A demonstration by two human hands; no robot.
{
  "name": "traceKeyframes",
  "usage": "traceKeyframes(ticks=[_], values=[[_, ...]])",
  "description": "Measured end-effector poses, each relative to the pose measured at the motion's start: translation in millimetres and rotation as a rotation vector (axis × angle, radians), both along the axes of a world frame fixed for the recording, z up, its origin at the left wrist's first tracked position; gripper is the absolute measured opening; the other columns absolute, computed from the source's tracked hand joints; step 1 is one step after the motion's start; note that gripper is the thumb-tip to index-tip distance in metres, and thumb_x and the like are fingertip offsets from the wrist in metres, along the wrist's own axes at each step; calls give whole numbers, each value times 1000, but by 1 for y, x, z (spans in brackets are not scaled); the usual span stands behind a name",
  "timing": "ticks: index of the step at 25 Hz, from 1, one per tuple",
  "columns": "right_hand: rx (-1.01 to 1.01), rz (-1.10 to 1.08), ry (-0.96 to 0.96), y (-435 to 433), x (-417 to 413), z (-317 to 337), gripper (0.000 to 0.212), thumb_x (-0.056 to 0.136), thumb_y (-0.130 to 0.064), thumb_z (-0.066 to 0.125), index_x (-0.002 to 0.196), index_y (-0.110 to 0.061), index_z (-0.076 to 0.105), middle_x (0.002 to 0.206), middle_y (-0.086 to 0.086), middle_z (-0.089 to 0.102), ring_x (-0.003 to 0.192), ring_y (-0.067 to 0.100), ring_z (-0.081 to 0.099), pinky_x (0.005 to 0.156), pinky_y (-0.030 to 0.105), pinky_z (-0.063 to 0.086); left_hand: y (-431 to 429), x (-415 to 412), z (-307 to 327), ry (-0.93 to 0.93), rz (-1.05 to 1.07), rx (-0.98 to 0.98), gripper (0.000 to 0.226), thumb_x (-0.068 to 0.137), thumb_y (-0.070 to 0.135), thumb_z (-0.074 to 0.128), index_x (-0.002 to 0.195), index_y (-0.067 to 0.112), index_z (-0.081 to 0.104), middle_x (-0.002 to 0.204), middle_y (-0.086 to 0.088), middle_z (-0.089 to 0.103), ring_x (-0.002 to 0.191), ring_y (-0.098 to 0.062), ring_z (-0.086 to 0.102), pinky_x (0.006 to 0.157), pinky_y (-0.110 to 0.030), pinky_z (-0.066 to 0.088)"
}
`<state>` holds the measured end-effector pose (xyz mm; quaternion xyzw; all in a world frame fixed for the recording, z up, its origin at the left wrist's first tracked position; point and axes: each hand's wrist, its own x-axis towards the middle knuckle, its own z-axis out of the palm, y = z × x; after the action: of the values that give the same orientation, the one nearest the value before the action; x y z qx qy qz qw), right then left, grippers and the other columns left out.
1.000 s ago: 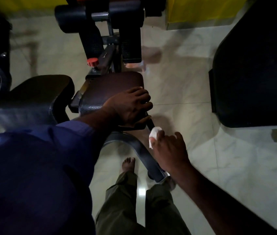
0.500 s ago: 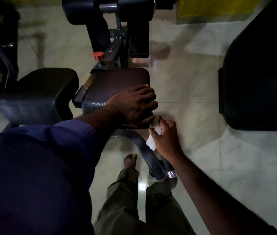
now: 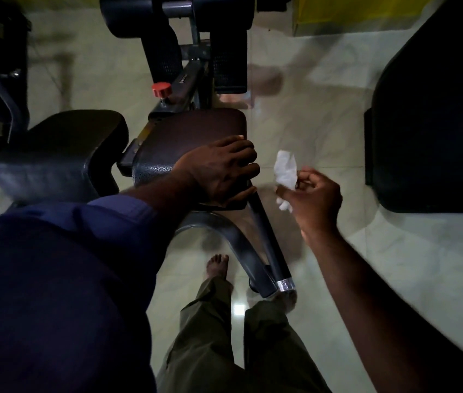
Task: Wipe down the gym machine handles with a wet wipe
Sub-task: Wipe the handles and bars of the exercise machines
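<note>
Wet wipe (image 3: 285, 170) is pinched, crumpled, between thumb and fingers of the right hand (image 3: 313, 199). It is held in the air above the floor (image 3: 323, 114), to the right of the machine and clear of it. The black handle (image 3: 267, 239) with chrome end cap is seen below and left of the wipe, not touched by it. Left hand (image 3: 219, 171) is clamped on the near right corner of the brown seat pad (image 3: 193, 129), fingers curled over the edge. A red knob (image 3: 161, 89) is seen on the frame beyond the pad. A second dark pad (image 3: 54, 154) is located to the left.
</note>
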<state>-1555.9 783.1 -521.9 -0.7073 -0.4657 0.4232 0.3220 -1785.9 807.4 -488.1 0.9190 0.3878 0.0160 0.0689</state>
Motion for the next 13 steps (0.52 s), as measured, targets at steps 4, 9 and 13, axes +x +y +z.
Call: traceKeyframes(ticks=[4, 9, 13], values=[[369, 372, -317, 4, -9, -16, 14, 77, -10, 84, 70, -10, 72, 95, 7, 74, 83, 16, 69, 71, 14, 48, 0, -1, 2, 23, -6, 14, 51, 104, 54, 41, 108, 10, 67, 115, -16, 63, 124, -36, 56, 119, -46, 33], [346, 762, -296, -25, -11, -30, 25, 92, -12, 54, 102, -11, 76, 96, 6, 74, 89, 27, 68, 79, 39, 56, 7, -3, 3, 114, -20, 40, 55, 105, 57, 36, 113, 11, 66, 120, -16, 62, 128, -35, 53, 122, -45, 30], [372, 857, -412, -34, -5, -22, 21, 86, -13, 59, 98, -10, 77, 96, 10, 67, 91, 32, 63, 75, 40, 56, -1, -3, 2, 89, 33, 9, 54, 104, 57, 38, 114, 11, 66, 121, -15, 62, 129, -36, 53, 120, -47, 32]])
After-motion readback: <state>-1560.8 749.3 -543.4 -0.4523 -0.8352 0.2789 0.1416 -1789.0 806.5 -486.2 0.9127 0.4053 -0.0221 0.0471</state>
